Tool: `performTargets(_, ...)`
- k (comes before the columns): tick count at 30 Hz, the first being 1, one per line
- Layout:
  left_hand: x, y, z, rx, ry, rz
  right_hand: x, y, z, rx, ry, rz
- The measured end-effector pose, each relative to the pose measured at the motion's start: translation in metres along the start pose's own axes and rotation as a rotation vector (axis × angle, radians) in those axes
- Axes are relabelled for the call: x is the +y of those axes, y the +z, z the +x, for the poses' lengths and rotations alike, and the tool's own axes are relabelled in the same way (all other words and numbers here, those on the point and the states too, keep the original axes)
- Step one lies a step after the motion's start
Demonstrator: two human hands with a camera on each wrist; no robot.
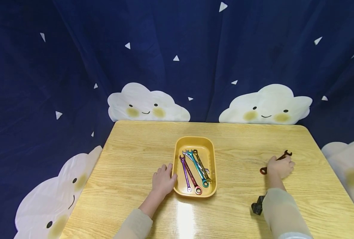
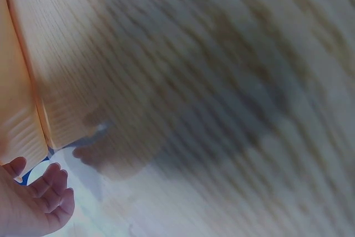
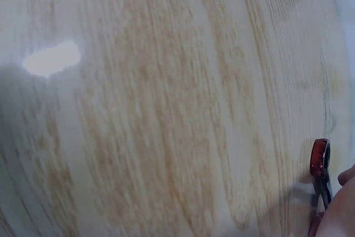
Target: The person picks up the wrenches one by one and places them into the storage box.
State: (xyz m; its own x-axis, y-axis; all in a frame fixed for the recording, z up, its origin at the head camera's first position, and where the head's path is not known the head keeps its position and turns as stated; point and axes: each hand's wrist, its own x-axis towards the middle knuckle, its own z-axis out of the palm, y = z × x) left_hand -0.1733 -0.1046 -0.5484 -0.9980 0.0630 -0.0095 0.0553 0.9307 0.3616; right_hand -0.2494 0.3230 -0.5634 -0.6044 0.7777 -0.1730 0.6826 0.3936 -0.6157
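A red combination wrench (image 1: pixel 285 154) lies across the palm side of my right hand (image 1: pixel 281 167), which grips its middle over the right part of the table. Its open end sticks out at the far right and its ring end at the lower left; that ring end (image 3: pixel 320 157) also shows at the edge of the right wrist view. My left hand (image 1: pixel 164 180) rests at the left side of a yellow tray (image 1: pixel 194 142), thumb at the rim, fingers relaxed outside. Inside the tray lie several wrenches: purple (image 1: pixel 185 176), red (image 1: pixel 191 176), teal (image 1: pixel 199 167), silver and gold (image 1: pixel 202 166).
The wooden table (image 1: pixel 135 146) has rounded far corners. Behind and beside it hangs a dark blue curtain (image 1: pixel 165 26) with white clouds and triangles. A small black device (image 1: pixel 257 205) is at the right wrist.
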Motion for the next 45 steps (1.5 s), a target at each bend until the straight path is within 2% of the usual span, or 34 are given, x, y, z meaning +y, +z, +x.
performTargets(5,0.0,0.0,-0.001,0.003,0.002,-0.001,0.003,0.001,0.0,-0.023,0.018,-0.006)
performTargets(16,0.0,0.001,0.0,0.016,0.008,0.004,0.003,0.005,0.004,0.017,0.063,0.068)
performTargets(29,0.0,-0.001,0.0,0.005,0.003,-0.001,0.004,0.011,0.007,0.071,0.139,0.205)
performTargets(38,0.0,0.0,0.0,-0.003,0.0,-0.001,0.003,0.008,0.003,0.062,0.165,0.272)
performTargets(45,0.001,-0.002,-0.001,-0.007,-0.003,-0.006,0.0,0.01,0.001,0.125,0.166,0.268)
